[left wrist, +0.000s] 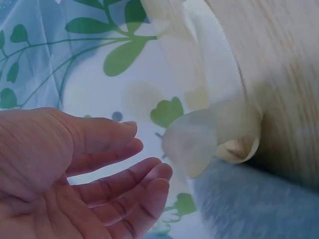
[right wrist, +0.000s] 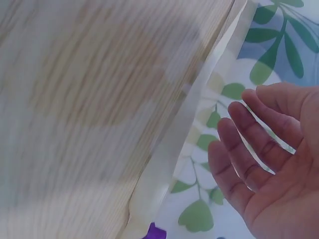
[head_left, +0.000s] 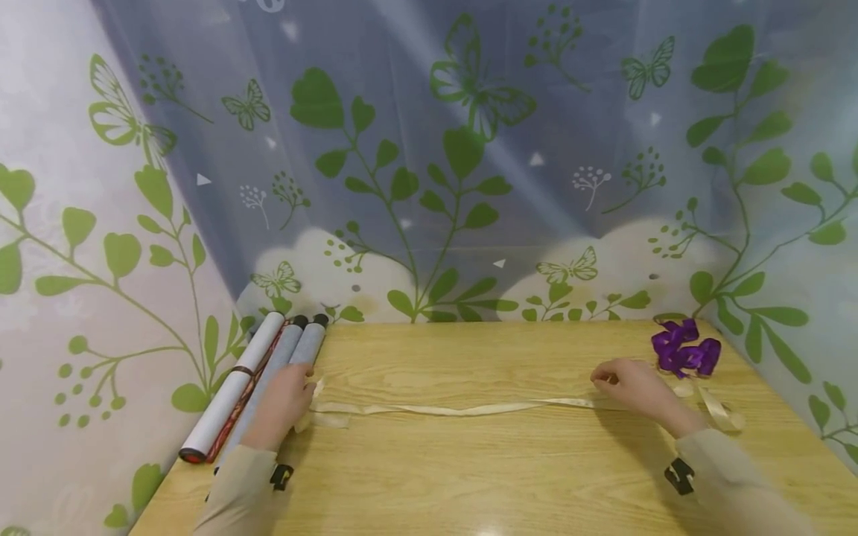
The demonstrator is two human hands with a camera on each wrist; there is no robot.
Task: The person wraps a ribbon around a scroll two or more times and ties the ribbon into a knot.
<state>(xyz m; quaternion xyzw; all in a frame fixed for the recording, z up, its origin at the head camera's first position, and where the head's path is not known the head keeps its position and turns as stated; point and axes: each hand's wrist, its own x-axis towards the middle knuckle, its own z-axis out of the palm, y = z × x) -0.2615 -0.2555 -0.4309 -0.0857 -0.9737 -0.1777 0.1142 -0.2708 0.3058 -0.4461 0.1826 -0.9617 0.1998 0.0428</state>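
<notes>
A long cream ribbon [head_left: 462, 411] lies stretched from side to side across the wooden table, slightly twisted. At its left end, where it loops and curls [left wrist: 214, 134], my left hand [head_left: 281, 402] is held close by; in the left wrist view that hand [left wrist: 94, 174] has its fingers loosely bent with nothing between them. My right hand [head_left: 640, 391] is over the ribbon's right part. The right wrist view shows this hand [right wrist: 269, 154] with relaxed, empty fingers beside the ribbon [right wrist: 169, 144].
Several rolls, among them a white one [head_left: 234, 387] and a grey-blue one [head_left: 278, 353], lie along the table's left edge. A crumpled purple ribbon [head_left: 684, 348] sits at the back right, behind cream ribbon curls [head_left: 724, 411]. A patterned curtain [head_left: 415, 149] hangs behind the table.
</notes>
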